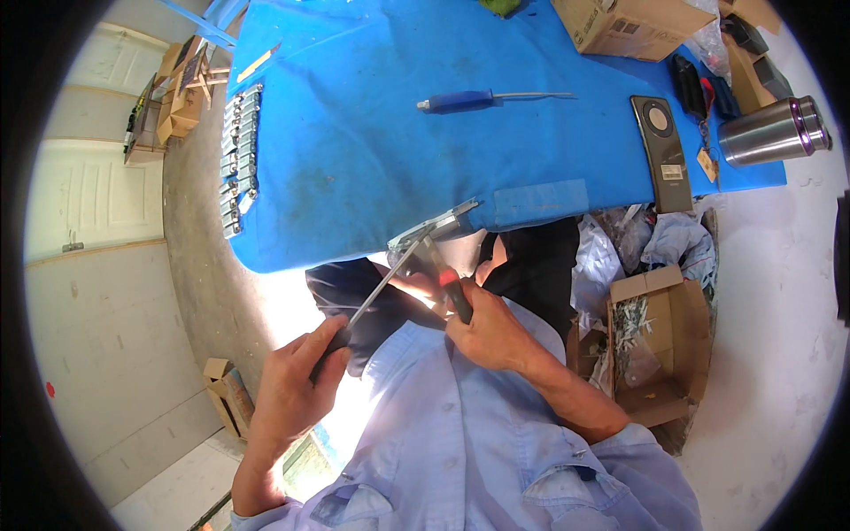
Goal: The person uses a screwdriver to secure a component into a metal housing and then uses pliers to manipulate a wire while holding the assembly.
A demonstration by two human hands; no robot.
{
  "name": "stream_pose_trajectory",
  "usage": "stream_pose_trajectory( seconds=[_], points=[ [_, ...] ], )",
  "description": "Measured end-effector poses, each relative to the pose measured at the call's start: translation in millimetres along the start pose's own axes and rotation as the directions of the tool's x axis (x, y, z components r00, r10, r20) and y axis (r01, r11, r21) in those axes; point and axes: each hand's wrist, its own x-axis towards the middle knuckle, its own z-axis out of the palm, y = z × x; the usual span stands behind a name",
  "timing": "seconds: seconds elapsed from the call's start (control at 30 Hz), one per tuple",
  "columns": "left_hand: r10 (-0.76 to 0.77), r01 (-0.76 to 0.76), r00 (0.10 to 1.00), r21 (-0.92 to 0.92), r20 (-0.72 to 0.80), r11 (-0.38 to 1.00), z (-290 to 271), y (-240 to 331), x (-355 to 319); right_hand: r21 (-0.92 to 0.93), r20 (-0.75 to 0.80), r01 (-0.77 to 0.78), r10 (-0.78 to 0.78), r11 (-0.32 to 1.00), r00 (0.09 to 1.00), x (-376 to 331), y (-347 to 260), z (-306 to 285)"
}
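Looking down through the head camera, we see a blue cloth-covered table [354, 150] on a pale concrete floor, with white panelled doors at the left. Our left hand [288, 389] is curled tight around a dark tool handle whose slim metal shaft [381, 288] slants up to a grey metal bracket [434, 228] at the table's near edge. Our right hand [487, 332] grips a red-and-black handled tool [452, 292] meeting that bracket. A blue-handled screwdriver [460, 100], smooth steel tumbler [775, 131], row of sockets [239, 159] and cardboard box [660, 341] lie about.
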Motion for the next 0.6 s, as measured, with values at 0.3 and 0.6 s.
stream_pose_trajectory(
  seconds=[0.3, 0.6],
  points=[
    [0.177, -0.157, 0.984, 0.551, 0.018, 0.819, -7.3, 20.5, 3.8, 0.012, -0.022, -0.017, 0.018, 1.0, 1.0, -0.1, 3.5, 1.3],
    [0.066, -0.072, 0.997, 0.38, 0.031, 0.922, -4.0, 18.2, 6.5, -0.074, -0.035, 0.001, -0.004, 0.997, 0.999, 2.0, 1.1, 4.2]
  ],
)
